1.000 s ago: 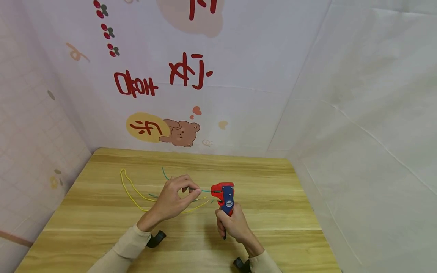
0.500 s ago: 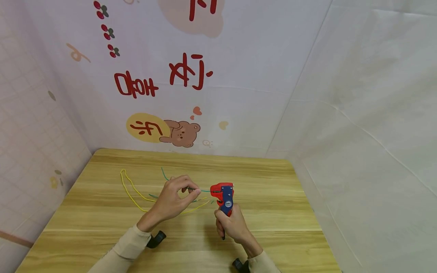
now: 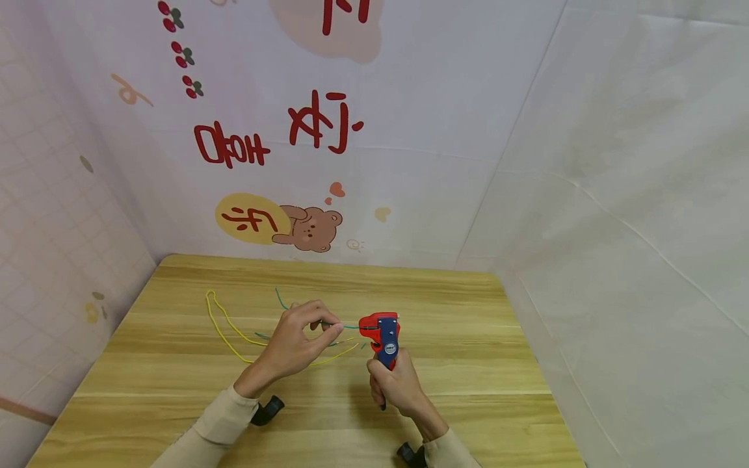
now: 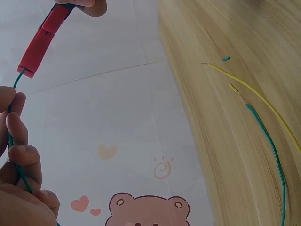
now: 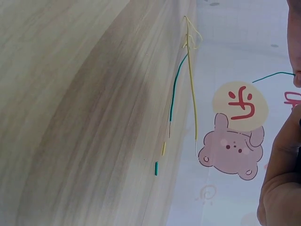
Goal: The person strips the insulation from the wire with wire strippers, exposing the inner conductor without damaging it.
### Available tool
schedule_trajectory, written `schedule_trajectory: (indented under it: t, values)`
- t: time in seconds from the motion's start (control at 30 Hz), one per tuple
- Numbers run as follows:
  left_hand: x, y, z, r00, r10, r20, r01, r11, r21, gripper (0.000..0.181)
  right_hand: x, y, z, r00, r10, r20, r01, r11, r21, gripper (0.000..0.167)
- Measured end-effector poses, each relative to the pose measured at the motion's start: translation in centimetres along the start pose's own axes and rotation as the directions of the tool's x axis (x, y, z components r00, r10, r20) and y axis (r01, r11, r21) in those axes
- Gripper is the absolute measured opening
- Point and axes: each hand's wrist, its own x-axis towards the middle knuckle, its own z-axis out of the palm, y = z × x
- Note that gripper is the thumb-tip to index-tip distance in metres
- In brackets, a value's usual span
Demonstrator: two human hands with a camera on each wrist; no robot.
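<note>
My left hand pinches a green wire between thumb and fingers. Its far end curves up behind that hand, and in the left wrist view the wire runs along the fingers. A red and blue wire stripper stands upright in my right hand, whose fingers wrap its handles. The short free stretch of wire enters the red nose of the stripper; the tip is hidden inside. The right wrist view shows only part of the right hand.
On the wooden table lie a looped yellow wire and another green wire, both with bare ends. Near them are a green insulation scrap and a yellow scrap. A printed cloth wall stands behind the table.
The right hand and the wire stripper have shifted very slightly left, towards the left hand. The left hand keeps its pinch on the green wire and stays nearly still.
</note>
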Motion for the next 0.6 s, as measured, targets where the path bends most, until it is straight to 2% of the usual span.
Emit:
schedule_trajectory:
  t: [0.3,0.6]
  values:
    - [-0.18,-0.12,0.16,1.0,0.004,-0.003,-0.004,1.0,0.0,0.018,-0.09,0.33,0.13,1.0,-0.006,-0.01,0.006,1.0,0.001,0.034]
    - [-0.19,-0.24,0.11,1.0,0.006,-0.006,-0.006,1.0,-0.005,0.019,0.14,0.45,0.26,1.0,-0.013,-0.022,0.013,1.0,-0.013,0.029]
